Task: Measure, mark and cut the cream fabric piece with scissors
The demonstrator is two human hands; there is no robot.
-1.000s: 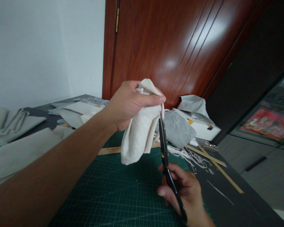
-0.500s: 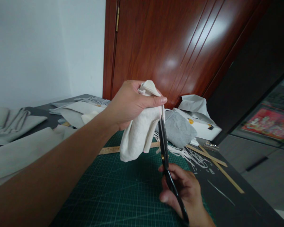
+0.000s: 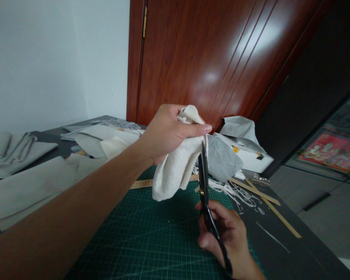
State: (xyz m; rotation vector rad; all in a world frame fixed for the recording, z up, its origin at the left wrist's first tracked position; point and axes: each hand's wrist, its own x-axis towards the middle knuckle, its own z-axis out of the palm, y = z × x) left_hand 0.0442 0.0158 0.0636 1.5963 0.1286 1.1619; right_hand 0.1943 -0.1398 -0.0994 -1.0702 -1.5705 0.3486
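My left hand is closed on a piece of white fabric, with the thumb laid along its upper edge. The cloth hangs folded below the fingers, above the green cutting mat. Black-handled scissors are gripped in my right hand, blades pointing up. Their tips lie at the fabric's right edge, just under my left thumb. Whether the blades are fully closed is hard to make out.
A wooden ruler crosses the mat behind the cloth. White cord scraps and wooden strips lie to the right. Grey fabric and a white box stand behind. Cloth pieces cover the left side.
My left hand and the white fabric have shifted slightly right and down. The scissors have tilted a little to the right, their tips still at the fabric's edge.
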